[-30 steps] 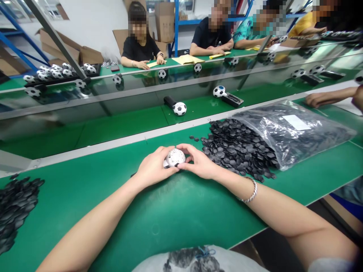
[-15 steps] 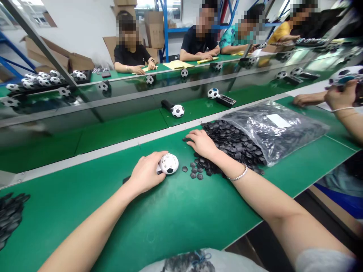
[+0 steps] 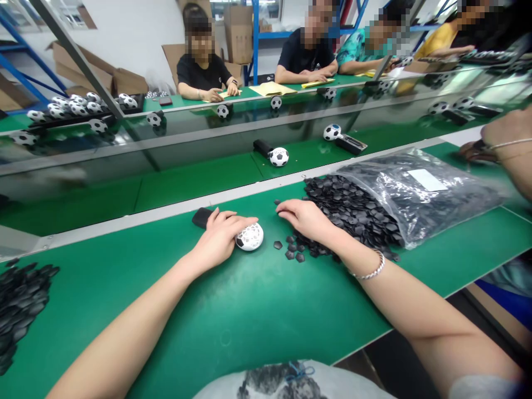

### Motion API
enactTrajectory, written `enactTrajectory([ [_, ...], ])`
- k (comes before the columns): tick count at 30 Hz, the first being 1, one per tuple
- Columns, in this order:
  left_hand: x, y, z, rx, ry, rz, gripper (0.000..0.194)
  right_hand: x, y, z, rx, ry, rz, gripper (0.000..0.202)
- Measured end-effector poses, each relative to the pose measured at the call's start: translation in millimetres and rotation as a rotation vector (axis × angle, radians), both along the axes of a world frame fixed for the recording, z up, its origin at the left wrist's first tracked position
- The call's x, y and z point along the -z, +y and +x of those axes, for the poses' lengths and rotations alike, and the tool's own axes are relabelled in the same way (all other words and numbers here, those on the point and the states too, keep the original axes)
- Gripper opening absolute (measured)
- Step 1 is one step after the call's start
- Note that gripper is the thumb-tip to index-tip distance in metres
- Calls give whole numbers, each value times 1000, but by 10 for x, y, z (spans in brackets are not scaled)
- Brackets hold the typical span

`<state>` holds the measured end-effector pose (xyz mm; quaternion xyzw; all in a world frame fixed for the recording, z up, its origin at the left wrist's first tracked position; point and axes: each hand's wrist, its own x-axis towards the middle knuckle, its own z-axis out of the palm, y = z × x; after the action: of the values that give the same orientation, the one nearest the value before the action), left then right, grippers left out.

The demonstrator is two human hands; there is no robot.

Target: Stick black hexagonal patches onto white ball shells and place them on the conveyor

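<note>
My left hand [image 3: 218,235] is wrapped over a white football-shaped head [image 3: 250,239] with open pentagon holes and a few black patches. Its black handle [image 3: 201,218] sticks out beyond my fingers, and the piece lies on the green table. To the right, my right hand [image 3: 305,219] has thumb and fingertips pinched together at the left edge of a heap of black pentagon pieces [image 3: 353,208]. Whatever is between those fingertips is too small to make out. Several loose black pentagons [image 3: 290,254] lie between the two hands.
A clear plastic bag [image 3: 440,194] of black pieces lies behind the heap. Another black pile [image 3: 25,310] is at the left. Beyond the metal rail [image 3: 174,224], football-headed pieces [image 3: 279,157] lie on a green belt. Co-workers sit opposite; another person's hand [image 3: 509,138] is at right.
My left hand has turned the football-headed piece, so more of its handle and holes show. My right hand's fingers have drawn into a pinch. The view has shifted slightly.
</note>
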<state>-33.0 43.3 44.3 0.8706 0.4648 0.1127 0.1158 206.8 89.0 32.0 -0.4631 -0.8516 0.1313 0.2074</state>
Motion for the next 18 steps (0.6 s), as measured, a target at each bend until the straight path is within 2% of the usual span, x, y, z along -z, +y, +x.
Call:
enactTrajectory([
  [2, 14, 16, -7, 22, 10, 10, 64, -47, -112, -53, -90, 214, -140, 9],
  [4, 31, 24, -10, 34, 26, 26, 63, -84, -225, -116, -188, 317, -204, 7],
  [6, 42, 23, -11, 38, 23, 21, 63, -96, -312, -176, -286, 321, -175, 7],
  [9, 35, 6, -10, 67, -5, -25, 65, -59, -385, -248, -394, 259, -29, 11],
  [11, 18, -5, -4, 78, -21, -58, 72, -15, -411, -288, -408, 256, 63, 13],
  [13, 7, -11, 4, 69, -36, -81, 80, 24, -432, -323, -378, 313, 75, 12],
  [18, 34, -12, 28, 34, -66, -71, 83, 46, -488, -376, -260, 512, -120, 6],
])
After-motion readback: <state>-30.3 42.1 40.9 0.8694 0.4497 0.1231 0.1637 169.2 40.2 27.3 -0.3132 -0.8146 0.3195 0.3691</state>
